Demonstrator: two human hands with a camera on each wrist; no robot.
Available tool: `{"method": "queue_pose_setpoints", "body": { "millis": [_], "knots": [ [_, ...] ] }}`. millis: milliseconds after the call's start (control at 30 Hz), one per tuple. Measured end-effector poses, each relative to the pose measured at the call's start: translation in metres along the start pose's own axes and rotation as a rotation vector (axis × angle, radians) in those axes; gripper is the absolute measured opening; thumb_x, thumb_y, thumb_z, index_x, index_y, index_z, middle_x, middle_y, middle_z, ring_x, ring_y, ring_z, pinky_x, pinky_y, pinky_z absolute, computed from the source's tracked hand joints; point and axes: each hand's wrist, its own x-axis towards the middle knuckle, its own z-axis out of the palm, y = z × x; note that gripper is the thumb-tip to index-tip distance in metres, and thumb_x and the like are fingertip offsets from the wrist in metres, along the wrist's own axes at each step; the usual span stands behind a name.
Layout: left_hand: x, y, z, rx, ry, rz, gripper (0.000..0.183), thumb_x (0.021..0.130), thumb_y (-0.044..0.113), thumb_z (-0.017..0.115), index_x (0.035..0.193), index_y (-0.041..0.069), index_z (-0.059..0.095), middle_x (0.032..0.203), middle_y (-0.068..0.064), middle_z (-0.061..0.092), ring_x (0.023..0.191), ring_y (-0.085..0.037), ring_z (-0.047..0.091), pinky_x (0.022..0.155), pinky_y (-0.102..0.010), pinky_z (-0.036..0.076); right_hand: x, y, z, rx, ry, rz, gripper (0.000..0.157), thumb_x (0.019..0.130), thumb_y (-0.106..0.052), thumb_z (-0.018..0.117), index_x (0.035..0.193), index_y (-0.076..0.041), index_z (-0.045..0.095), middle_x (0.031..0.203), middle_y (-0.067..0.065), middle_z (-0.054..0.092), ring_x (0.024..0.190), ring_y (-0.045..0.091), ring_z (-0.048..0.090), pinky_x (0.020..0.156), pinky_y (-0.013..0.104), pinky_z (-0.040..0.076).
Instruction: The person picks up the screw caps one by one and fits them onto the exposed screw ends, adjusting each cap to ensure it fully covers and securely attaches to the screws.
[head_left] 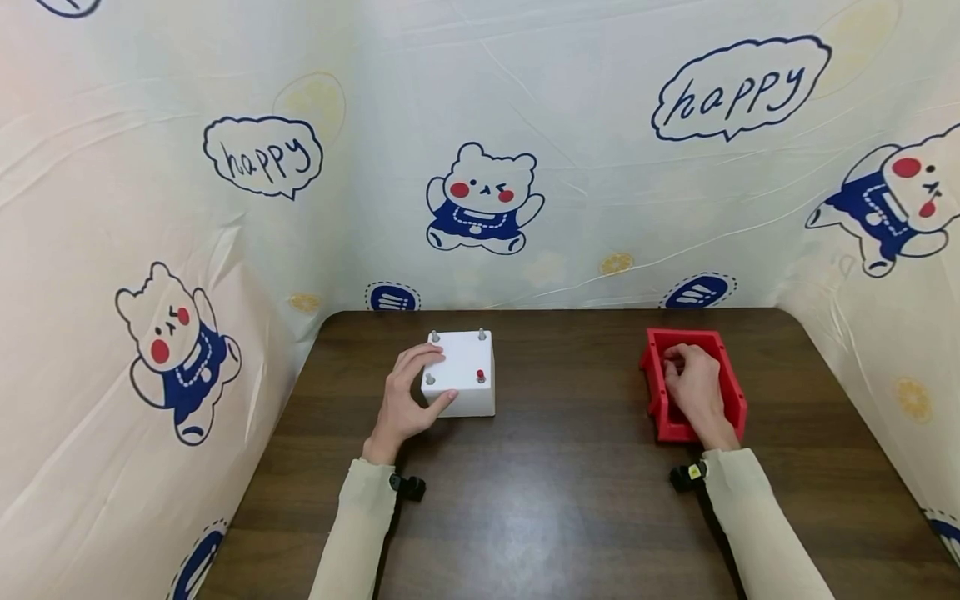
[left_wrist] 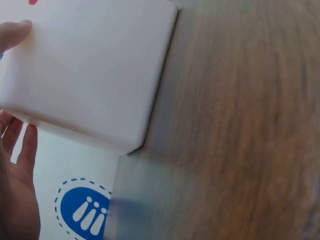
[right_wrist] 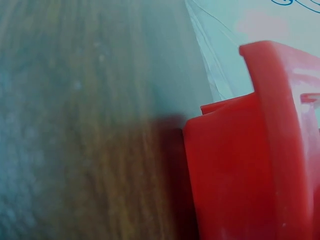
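Note:
On the left part of the table stands a white box [head_left: 461, 357] with a small metal post near each top corner. The front-right post carries a red piece [head_left: 481, 374]. My left hand [head_left: 401, 404] holds the box from its left, thumb at the front and fingers toward the back; thumb and fingers touch its sides in the left wrist view. My right hand [head_left: 696, 387] reaches into a red bin [head_left: 682, 337] with its fingers bent downward. Whether those fingertips hold anything is hidden. Only the bin's outer wall [right_wrist: 230, 170] appears in the right wrist view.
Both things stand on a dark brown wooden table [head_left: 555, 467], with bare tabletop between them. A pale curtain [head_left: 600, 200] printed with bears and "happy" bubbles surrounds the back and sides. Each wrist wears a black camera on a strap.

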Motion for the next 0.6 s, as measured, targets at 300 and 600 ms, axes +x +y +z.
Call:
{"method": "queue_pose_setpoints", "body": {
  "millis": [300,600],
  "knots": [
    [0.0013,0.0014,-0.0006,0.002,-0.010,-0.011,0.052,0.079,0.025,0.092,0.127,0.017,0.073,0.139,-0.005,0.068,0.134,-0.029,0.056,0.117,-0.037,0.042,0.0018,-0.0030,-0.0020,0.011,0.052,-0.013,0.015,0.099,-0.001,0.064,0.111,0.003,0.072,0.104,0.024,0.072,0.089,0.035,0.069,0.083,0.051,0.058],
    [0.0017,0.0011,-0.0003,0.005,-0.009,-0.010,0.053,0.079,0.029,0.092,0.127,0.017,0.073,0.139,-0.003,0.068,0.134,-0.027,0.056,0.117,-0.035,0.041,0.0014,-0.0078,-0.0068,0.013,0.055,-0.007,0.017,0.099,-0.001,0.064,0.112,0.005,0.073,0.105,0.025,0.072,0.089,0.036,0.070,0.084,0.055,0.059]
  ]
}}
